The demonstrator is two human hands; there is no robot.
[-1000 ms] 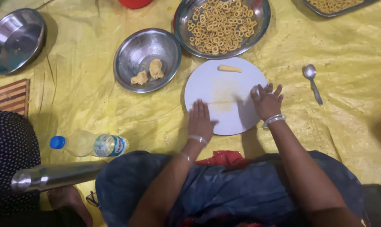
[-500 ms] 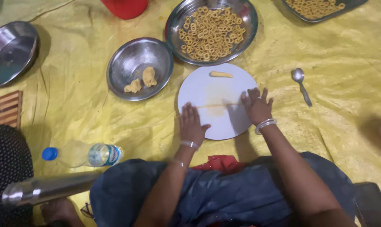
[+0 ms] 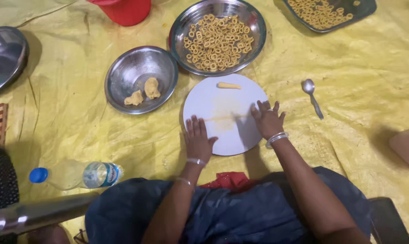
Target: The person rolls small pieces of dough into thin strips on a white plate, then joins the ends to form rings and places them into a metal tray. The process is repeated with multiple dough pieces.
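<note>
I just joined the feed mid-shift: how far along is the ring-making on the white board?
Done: a steel plate heaped with dough rings, with more on a tray. In hand: the left hand and right hand lie flat on the white board, rolling a thin dough rope. Left: a short dough piece on the board and two dough lumps in the steel bowl.

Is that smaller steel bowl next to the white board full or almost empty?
Almost empty. The smaller steel bowl holds only two dough lumps, with bare metal showing around them.
</note>
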